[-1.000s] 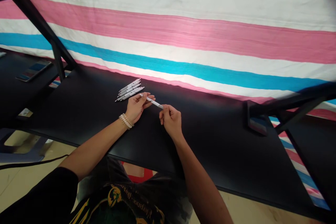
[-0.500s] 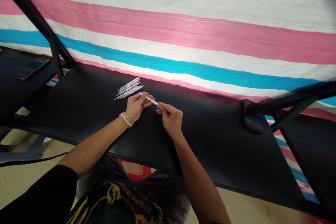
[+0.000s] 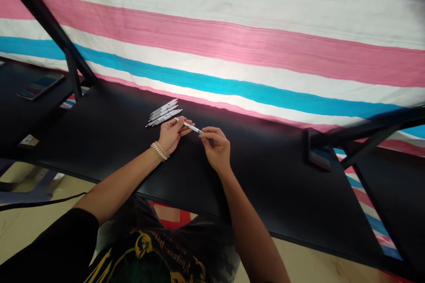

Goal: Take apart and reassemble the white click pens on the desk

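Note:
My left hand [image 3: 171, 135] rests on the black tabletop [image 3: 99, 141], its fingers closed over one end of a white pen [image 3: 190, 127]. The other end of that pen sits between the thumb and forefinger of my right hand [image 3: 215, 148]. Just beyond my left fingers lies a small group of several white retractable pens [image 3: 164, 112], side by side, tips toward the lower left. A beaded bracelet [image 3: 160, 151] circles my left wrist.
A phone [image 3: 40, 86] lies on the table's far left. Black metal frame bars [image 3: 43, 20] cross both upper corners, in front of a pink, white and blue striped banner [image 3: 212, 48]. Beyond the table's near edge, a tiled floor [image 3: 26, 230] and a black cable [image 3: 40, 202] show.
My right fingers have spread a little at the pen's end, and the hand has shifted slightly. The pen stays between both hands, and the view has drifted slightly.

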`<act>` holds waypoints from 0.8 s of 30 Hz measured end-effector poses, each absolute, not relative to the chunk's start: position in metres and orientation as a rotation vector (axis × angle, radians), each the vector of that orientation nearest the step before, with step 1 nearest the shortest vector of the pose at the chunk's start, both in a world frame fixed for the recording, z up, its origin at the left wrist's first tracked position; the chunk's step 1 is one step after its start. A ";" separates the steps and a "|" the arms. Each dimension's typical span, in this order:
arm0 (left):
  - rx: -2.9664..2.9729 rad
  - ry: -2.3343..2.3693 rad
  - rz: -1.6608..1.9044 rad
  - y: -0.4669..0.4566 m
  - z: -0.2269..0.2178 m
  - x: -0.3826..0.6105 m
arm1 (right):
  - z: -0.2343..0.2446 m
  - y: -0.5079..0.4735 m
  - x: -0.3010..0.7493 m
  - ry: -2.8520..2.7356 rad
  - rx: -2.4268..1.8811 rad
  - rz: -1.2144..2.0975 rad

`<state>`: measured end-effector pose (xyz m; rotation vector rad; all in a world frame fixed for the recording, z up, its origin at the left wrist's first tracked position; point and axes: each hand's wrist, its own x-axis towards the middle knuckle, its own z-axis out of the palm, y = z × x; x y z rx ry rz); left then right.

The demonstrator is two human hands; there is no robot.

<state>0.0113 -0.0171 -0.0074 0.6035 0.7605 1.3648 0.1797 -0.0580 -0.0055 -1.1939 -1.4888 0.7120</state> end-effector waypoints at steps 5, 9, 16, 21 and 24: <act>0.602 0.776 1.359 -0.017 -0.006 0.011 | -0.004 -0.058 0.180 -1.409 -1.188 0.763; 0.611 0.782 1.347 -0.017 -0.005 0.011 | -0.004 -0.058 0.179 -1.417 -1.190 0.719; 0.620 0.781 1.335 -0.016 -0.005 0.010 | -0.006 -0.057 0.178 -1.432 -1.151 0.716; 0.612 0.787 1.329 -0.015 -0.006 0.009 | -0.003 -0.059 0.179 -1.497 -1.164 0.661; 0.599 0.798 1.332 -0.015 -0.006 0.009 | 0.000 -0.061 0.181 -1.616 -1.169 0.478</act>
